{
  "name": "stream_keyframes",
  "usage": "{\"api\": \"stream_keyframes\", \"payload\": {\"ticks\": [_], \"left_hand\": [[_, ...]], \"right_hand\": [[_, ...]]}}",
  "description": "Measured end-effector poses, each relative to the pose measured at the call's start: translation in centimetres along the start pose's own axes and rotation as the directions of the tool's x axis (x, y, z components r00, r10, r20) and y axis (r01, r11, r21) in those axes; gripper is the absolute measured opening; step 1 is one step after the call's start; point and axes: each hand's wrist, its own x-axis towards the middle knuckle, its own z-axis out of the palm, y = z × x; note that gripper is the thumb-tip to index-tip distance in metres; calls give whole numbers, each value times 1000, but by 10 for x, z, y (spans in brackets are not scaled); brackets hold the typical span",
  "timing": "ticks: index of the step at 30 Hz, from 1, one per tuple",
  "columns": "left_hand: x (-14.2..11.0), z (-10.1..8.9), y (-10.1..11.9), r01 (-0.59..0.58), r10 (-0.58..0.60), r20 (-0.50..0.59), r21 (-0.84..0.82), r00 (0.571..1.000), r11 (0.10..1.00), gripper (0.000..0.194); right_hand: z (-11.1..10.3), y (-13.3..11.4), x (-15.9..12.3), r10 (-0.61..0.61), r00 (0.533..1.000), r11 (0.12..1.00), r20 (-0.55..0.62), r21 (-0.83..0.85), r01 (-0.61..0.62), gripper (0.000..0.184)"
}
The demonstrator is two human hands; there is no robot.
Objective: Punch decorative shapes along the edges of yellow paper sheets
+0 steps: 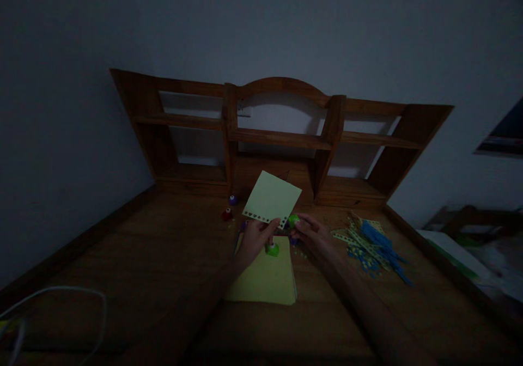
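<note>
My left hand (256, 239) pinches the lower edge of a pale yellow paper sheet (273, 196), thumb on top. Small punched holes run along that edge. My right hand (312, 232) is closed on a small green craft punch (293, 220) at the sheet's lower right corner; whether the paper sits in its slot I cannot tell. A second green craft punch (272, 249) rests on a stack of yellow paper (263, 281) just below my left hand. Partly hidden by my right fingers, a purple craft punch (293, 241) lies on the desk.
On the wooden desk (163, 257), a red punch (227, 214) and a purple punch (232, 200) stand behind the stack, at left. Blue paper strips (382, 243) and yellow punched strips (357, 238) are heaped at right. A wooden shelf (281, 137) spans the back; a white cable (102, 300) curls front left.
</note>
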Motion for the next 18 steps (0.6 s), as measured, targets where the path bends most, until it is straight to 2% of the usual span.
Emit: {"api": "stream_keyframes", "payload": {"ticks": [4, 13, 18], "left_hand": [[0, -1, 2, -7, 7, -6, 48, 1000, 999, 39], [-3, -1, 1, -44, 42, 25, 119, 999, 992, 35], [-3, -1, 8, -23, 20, 22, 125, 1000, 992, 33]], "right_hand": [[0, -1, -1, -5, 999, 1000, 33, -14, 6, 34], [-3, 3, 1, -10, 1000, 998, 10, -59, 10, 32], [-7, 5, 4, -19, 1000, 996, 1, -89, 19, 30]]}}
